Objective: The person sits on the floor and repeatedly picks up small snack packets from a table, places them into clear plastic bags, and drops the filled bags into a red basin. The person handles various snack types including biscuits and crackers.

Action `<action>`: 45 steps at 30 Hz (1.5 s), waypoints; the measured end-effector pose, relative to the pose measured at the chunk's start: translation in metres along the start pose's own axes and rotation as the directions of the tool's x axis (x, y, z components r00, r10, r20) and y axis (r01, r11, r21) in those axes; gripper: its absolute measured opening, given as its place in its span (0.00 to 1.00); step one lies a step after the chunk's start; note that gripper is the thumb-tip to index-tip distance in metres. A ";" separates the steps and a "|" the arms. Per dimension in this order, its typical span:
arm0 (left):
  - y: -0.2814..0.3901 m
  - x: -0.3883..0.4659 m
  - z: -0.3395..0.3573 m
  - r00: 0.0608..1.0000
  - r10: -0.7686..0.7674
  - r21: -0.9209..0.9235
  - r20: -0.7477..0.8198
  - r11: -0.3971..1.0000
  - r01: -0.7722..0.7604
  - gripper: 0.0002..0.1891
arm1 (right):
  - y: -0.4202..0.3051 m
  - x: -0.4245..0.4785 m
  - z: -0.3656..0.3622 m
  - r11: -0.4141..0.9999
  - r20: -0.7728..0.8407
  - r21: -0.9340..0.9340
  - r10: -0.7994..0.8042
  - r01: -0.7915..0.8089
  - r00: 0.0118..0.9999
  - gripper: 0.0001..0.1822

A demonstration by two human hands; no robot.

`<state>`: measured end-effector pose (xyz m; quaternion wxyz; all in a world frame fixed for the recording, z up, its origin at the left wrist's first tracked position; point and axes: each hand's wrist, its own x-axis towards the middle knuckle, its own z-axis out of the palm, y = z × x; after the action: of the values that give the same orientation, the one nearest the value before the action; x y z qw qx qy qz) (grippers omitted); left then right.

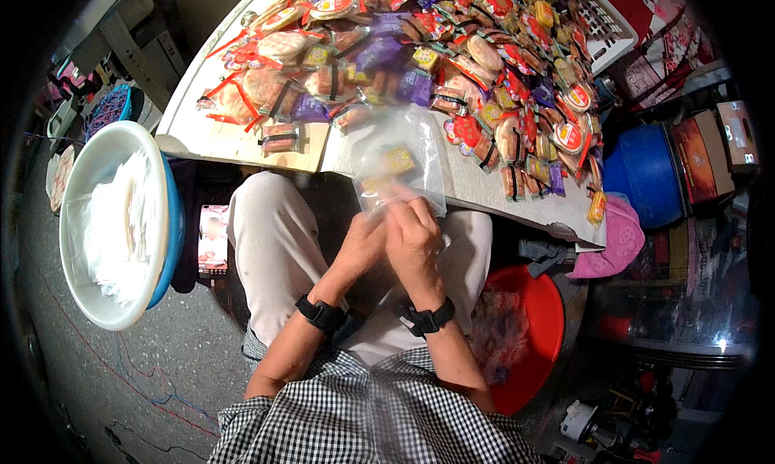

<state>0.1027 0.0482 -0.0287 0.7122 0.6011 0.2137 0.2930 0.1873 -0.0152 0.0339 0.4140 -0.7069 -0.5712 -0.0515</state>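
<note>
Both hands meet at the near edge of a clear plastic bag [424, 185], in front of the table's front edge. My right hand [415, 231] is curled with its fingers on the plastic. Close against it, my left hand [364, 240] pinches the same end, its fingertips partly hidden and blurred. Small yellow-patterned packets [399, 160] show within or through the bag; I cannot tell which. Beyond it lies a large heap of wrapped toy-like pieces, among them red flower-shaped packets [466, 134], purple packets [415, 88] and black-banded pink-brown packets [280, 144].
A white basin [160, 246] on the left holds a stack of clear bags [124, 228]. A phone [212, 240] stands beside my left knee. On the right are a red basin [548, 337], a pink cloth [611, 240], a blue drum [645, 173] and a white plastic crate [614, 46].
</note>
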 end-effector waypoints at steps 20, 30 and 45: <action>0.000 -0.008 -0.001 0.999 0.013 -0.102 0.050 0.995 -0.008 0.09 | 0.005 0.010 -0.005 0.950 0.252 -0.162 -0.221 0.267 0.942 0.20; 0.008 -0.006 -0.006 0.990 -0.070 -0.144 0.122 0.986 0.087 0.09 | 0.018 0.031 0.013 0.902 0.307 -0.419 0.032 0.106 0.951 0.30; -0.006 -0.009 -0.007 0.996 -0.049 -0.201 0.080 0.978 0.064 0.10 | -0.007 -0.006 -0.015 0.991 0.277 -0.110 -0.043 0.076 0.960 0.15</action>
<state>0.0924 0.0465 -0.0361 0.7853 0.5295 0.1728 0.2703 0.1853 -0.0291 0.0437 0.2864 -0.7133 -0.6397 0.0003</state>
